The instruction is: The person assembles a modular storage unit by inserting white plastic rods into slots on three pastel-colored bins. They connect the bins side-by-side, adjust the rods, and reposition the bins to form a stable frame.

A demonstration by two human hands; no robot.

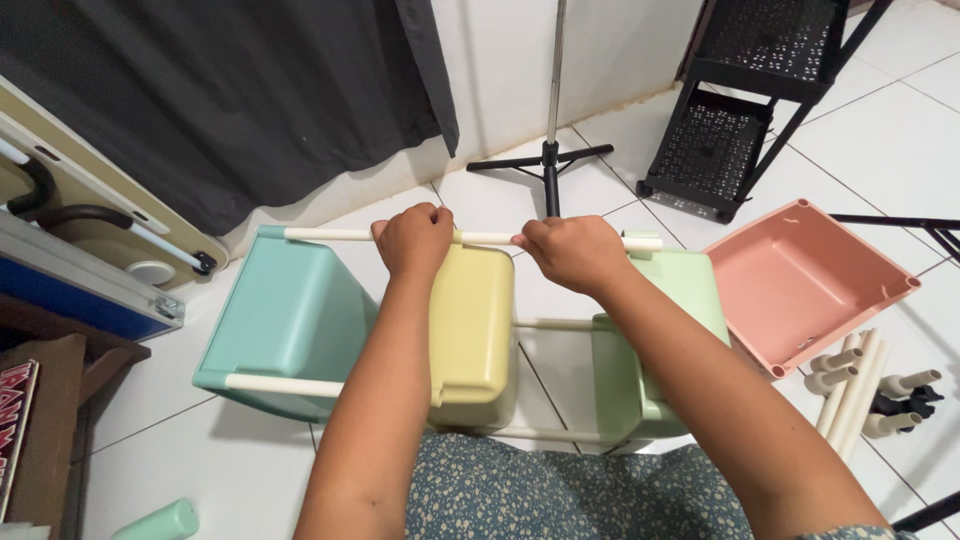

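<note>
left hand (pixel 413 240): closed around the white rod (pixel 480 238), knuckles up, over the yellow bin (pixel 472 330)
right hand (pixel 572 250): also wrapped tight on the same rod, just beside the green bin (pixel 645 345)
white rod: runs level across the top of three bins, its ends sticking out past the teal bin (pixel 285 320) and the green one; both fists sit near its middle, probably to steady or press it
rack: teal, yellow and green bins lie on their sides in a row, strung on several white rods; lower rods show between the bins, so the frame looks held together by them
pink bin (pixel 805 280): loose, tilted open side up, on the floor right of the rack, apart from it
spare tubes (pixel 850 385): a small pile of white tubes with black caps by the pink bin, within reach
floor (pixel 900 140): white glossy tiles, grey grout
room: dark curtain (pixel 200 90) on the back wall, black tripod stand (pixel 548 150), black mesh shelf (pixel 745 110) top right, folded table and boxes at left
lap: floral dress fabric at bottom edge, person seems seated close to the rack
</note>
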